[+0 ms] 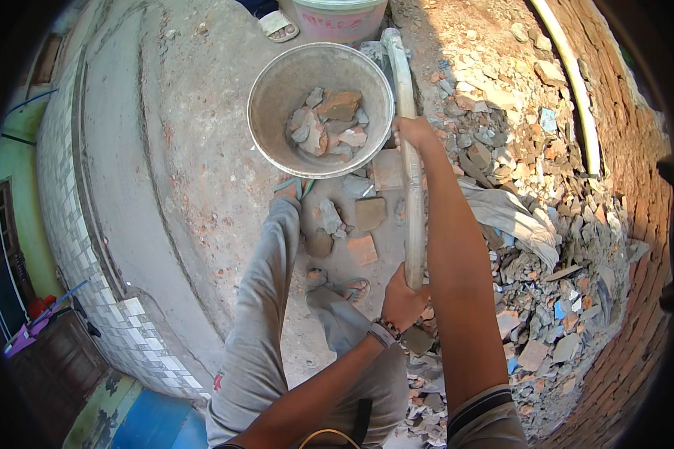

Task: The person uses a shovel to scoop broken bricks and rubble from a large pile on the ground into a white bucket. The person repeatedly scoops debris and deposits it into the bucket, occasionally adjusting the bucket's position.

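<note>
My left hand (pixel 404 301) is closed round the lower end of a long, pale grey pole (pixel 413 202), with a bracelet and band at the wrist. Higher up, my right hand (pixel 415 136) grips the same pole beside the rim of a round metal basin (pixel 258 123). The pole's far end is rounded, and I cannot tell whether a tool head is fixed there. Inside the basin lie several chunks of broken brick and concrete (pixel 341 105). More loose pieces, such as a reddish brick piece (pixel 362 250), lie on the ground between the basin and my feet.
A heap of rubble (pixel 532 329) spreads along the right, with a dirty cloth (pixel 513 217) on it. Beyond stands a brick wall (pixel 636 299) with a pale pipe (pixel 577 90). A pinkish tub (pixel 341 22) and another person's sandalled foot (pixel 279 27) are at the top.
</note>
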`<state>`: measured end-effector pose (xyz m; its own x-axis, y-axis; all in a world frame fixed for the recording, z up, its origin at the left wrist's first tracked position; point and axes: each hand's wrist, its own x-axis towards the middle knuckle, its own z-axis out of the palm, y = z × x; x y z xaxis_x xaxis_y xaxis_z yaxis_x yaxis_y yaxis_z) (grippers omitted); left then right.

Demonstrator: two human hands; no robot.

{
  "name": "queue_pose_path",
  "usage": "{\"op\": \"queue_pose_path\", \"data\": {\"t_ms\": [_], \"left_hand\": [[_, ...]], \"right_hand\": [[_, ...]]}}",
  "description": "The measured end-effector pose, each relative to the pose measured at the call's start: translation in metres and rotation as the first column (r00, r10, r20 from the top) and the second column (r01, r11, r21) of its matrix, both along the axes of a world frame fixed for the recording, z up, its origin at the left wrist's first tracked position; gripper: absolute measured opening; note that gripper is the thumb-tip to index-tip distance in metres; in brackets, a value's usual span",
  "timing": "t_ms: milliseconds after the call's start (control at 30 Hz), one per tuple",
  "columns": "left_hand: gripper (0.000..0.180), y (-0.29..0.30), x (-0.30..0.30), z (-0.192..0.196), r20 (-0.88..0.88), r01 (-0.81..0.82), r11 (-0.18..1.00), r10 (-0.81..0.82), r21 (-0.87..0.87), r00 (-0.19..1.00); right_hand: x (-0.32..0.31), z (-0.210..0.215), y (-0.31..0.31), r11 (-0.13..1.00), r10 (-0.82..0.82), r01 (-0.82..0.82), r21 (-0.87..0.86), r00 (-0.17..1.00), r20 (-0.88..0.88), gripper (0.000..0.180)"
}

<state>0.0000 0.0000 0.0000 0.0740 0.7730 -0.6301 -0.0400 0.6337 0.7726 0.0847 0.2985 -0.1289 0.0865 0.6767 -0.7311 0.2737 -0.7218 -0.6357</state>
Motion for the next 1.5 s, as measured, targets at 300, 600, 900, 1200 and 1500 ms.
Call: {"op": "queue_pose_path", "data": {"t_ms": [300,600,900,1200,1500], "left_hand": [[0.026,-0.089,0.015,0.071,0.304,0.072,0.839,0.114,-0.539,0.946],[0.045,-0.107,-0.058,0.139,0.000,0.193,0.837,-0.224,-0.511,0.975],[0.041,-0.087,-0.206,0.182,-0.130,0.488,0.560,-0.735,-0.670,0.665],[0.049,-0.087,-0.198,0.195,0.074,0.589,0.471,-0.737,-0.657,0.672],[0.064,0.000,-0.116,0.260,0.613,0.644,0.472,-0.244,-0.602,0.751]], "right_hand": [[0.021,0.009,-0.125,0.967,0.087,-0.090,-0.237,0.996,-0.023,0.011],[-0.005,0.015,-0.199,0.870,-0.215,0.098,-0.482,0.957,-0.194,0.009],[-0.095,0.022,-0.318,0.580,-0.765,0.479,-0.659,0.599,-0.236,0.012],[-0.107,0.027,-0.329,0.493,-0.817,0.395,-0.776,0.517,-0.256,0.009],[-0.003,0.082,-0.275,0.473,-0.816,0.414,-0.778,0.538,-0.210,0.009]]}}
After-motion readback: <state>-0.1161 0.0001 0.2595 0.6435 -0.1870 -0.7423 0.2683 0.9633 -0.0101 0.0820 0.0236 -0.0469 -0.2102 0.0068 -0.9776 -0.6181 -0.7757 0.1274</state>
